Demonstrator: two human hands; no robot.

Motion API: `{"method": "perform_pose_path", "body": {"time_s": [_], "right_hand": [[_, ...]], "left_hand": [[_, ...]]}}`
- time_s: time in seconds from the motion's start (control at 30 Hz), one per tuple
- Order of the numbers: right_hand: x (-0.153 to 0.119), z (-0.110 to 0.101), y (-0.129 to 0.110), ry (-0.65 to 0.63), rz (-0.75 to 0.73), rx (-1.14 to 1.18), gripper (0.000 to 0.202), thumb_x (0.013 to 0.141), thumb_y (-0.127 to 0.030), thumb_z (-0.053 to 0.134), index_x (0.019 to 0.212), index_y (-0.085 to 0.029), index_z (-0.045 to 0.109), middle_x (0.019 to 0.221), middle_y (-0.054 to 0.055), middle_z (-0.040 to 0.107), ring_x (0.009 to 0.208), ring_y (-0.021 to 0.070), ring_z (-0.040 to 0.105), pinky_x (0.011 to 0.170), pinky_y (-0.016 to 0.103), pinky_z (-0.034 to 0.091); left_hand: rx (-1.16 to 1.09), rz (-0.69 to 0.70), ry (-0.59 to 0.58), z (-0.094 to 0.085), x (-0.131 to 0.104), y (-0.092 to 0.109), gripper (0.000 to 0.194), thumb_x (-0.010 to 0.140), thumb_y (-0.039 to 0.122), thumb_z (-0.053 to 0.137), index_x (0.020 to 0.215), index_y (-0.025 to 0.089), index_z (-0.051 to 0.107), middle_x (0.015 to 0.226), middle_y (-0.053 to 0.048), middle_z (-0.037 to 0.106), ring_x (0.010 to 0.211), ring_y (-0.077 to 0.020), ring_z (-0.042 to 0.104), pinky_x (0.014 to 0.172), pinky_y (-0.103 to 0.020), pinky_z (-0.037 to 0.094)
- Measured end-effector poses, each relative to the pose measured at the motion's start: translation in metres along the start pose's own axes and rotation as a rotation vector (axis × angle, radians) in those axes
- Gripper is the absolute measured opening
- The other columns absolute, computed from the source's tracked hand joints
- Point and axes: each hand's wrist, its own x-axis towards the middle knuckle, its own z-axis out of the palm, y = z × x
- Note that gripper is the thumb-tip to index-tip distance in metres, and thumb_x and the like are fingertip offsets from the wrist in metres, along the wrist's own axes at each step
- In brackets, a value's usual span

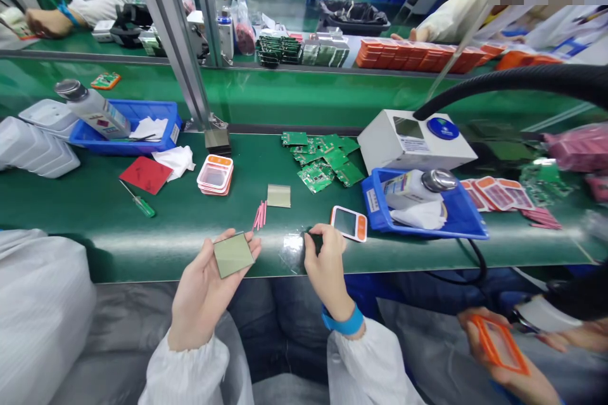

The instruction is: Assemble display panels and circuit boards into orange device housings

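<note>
A flat grey-green panel (234,255) lies on the upturned palm and fingers of my left hand (202,294), its thumb at the panel's left edge. My right hand (327,266), with a blue wristband, is bent in a pinch over the front of the bench, beside a clear film (293,250); what its fingertips hold is too small to tell. Just beyond it is a white and orange device (349,223) with a dark screen. A similar panel (278,196) lies farther back, next to thin pink strips (259,215).
Green circuit boards (325,161) lie ahead, left of a white box (413,142). Blue trays stand at right (430,231) and left (128,149). Stacked frames (215,175) and a screwdriver (137,200) are at left. A co-worker's hands hold an orange frame (501,345) at lower right.
</note>
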Motion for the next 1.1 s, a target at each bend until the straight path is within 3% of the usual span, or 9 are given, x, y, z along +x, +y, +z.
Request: {"method": "perform_pose_path", "body": {"time_s": [0.2, 0.33, 0.5, 0.6, 0.7, 0.8, 0.9, 1.0, 1.1], "right_hand": [[-0.01, -0.005, 0.001, 0.057, -0.154, -0.154, 0.019, 0.093, -0.022, 0.045, 0.112, -0.02, 0.05, 0.115, 0.014, 0.061, 0.113, 0.0283, 0.055, 0.098, 0.054, 0.035], [-0.023, -0.012, 0.005, -0.118, -0.348, -0.197, 0.034, 0.094, -0.03, 0.048, 0.127, -0.023, 0.051, 0.126, 0.013, 0.063, 0.121, 0.0299, 0.056, 0.11, 0.058, 0.025], [-0.03, -0.014, 0.008, -0.279, -0.489, -0.3, 0.072, 0.087, -0.061, 0.049, 0.134, -0.007, 0.048, 0.139, 0.028, 0.047, 0.129, 0.0425, 0.046, 0.107, 0.066, 0.025], [-0.014, -0.021, 0.004, -0.366, -0.331, -0.09, 0.064, 0.083, -0.061, 0.055, 0.118, -0.007, 0.063, 0.132, 0.028, 0.054, 0.123, 0.0438, 0.051, 0.11, 0.069, 0.015], [0.011, -0.031, -0.003, -0.472, -0.055, 0.247, 0.034, 0.082, -0.051, 0.063, 0.089, -0.018, 0.073, 0.111, 0.017, 0.071, 0.11, 0.0376, 0.063, 0.112, 0.069, 0.009], [0.026, -0.034, -0.014, -0.51, 0.061, 0.441, 0.028, 0.087, -0.047, 0.058, 0.085, -0.022, 0.072, 0.096, 0.01, 0.075, 0.096, 0.0288, 0.068, 0.107, 0.061, 0.032], [0.022, -0.03, -0.029, -0.621, 0.169, 0.677, 0.04, 0.095, -0.049, 0.042, 0.097, -0.02, 0.069, 0.097, 0.011, 0.075, 0.091, 0.025, 0.07, 0.087, 0.047, 0.053], [0.009, -0.026, -0.043, -0.809, 0.216, 0.901, 0.051, 0.098, -0.052, 0.027, 0.105, -0.02, 0.065, 0.097, 0.012, 0.074, 0.083, 0.0226, 0.072, 0.072, 0.039, 0.057], [-0.001, -0.026, -0.049, -0.98, 0.236, 1.13, 0.058, 0.095, -0.062, 0.022, 0.104, -0.022, 0.063, 0.089, 0.01, 0.073, 0.072, 0.0213, 0.071, 0.065, 0.038, 0.057]], "left_hand": [[-0.005, -0.019, 0.012, -0.002, 0.0, 0.001, 0.031, 0.095, 0.023, 0.039, 0.096, 0.004, 0.063, 0.108, -0.031, 0.066, 0.113, -0.0397, 0.06, 0.094, -0.053, 0.052], [-0.012, -0.043, -0.012, -0.002, 0.0, 0.001, 0.027, 0.095, 0.023, 0.04, 0.098, 0.008, 0.062, 0.106, -0.024, 0.069, 0.114, -0.035, 0.061, 0.1, -0.054, 0.047], [0.0, -0.071, -0.084, 0.006, 0.001, -0.006, 0.027, 0.095, 0.026, 0.041, 0.095, 0.008, 0.061, 0.102, -0.024, 0.07, 0.104, -0.0328, 0.067, 0.102, -0.05, 0.045], [0.01, -0.105, -0.141, 0.012, -0.003, -0.01, 0.029, 0.095, 0.029, 0.041, 0.093, 0.009, 0.061, 0.099, -0.021, 0.071, 0.1, -0.0306, 0.069, 0.102, -0.048, 0.044], [0.043, -0.053, -0.229, 0.014, -0.012, -0.015, 0.033, 0.095, 0.036, 0.04, 0.093, 0.011, 0.062, 0.099, -0.018, 0.072, 0.1, -0.0283, 0.069, 0.106, -0.046, 0.039], [0.159, 0.114, -0.378, 0.013, -0.021, -0.021, 0.034, 0.091, 0.044, 0.048, 0.097, 0.015, 0.064, 0.107, -0.013, 0.07, 0.11, -0.0274, 0.063, 0.106, -0.043, 0.037], [0.343, 0.295, -0.541, 0.012, -0.029, -0.027, 0.038, 0.081, 0.052, 0.06, 0.1, 0.019, 0.067, 0.113, -0.01, 0.066, 0.116, -0.029, 0.058, 0.103, -0.041, 0.039], [0.539, 0.408, -0.661, 0.016, -0.039, -0.028, 0.042, 0.076, 0.056, 0.063, 0.099, 0.021, 0.069, 0.117, -0.011, 0.064, 0.124, -0.0314, 0.052, 0.108, -0.042, 0.033], [0.812, 0.51, -0.69, 0.023, -0.052, -0.022, 0.04, 0.082, 0.054, 0.057, 0.103, 0.023, 0.07, 0.119, -0.011, 0.065, 0.133, -0.0287, 0.044, 0.117, -0.041, 0.006]]}}
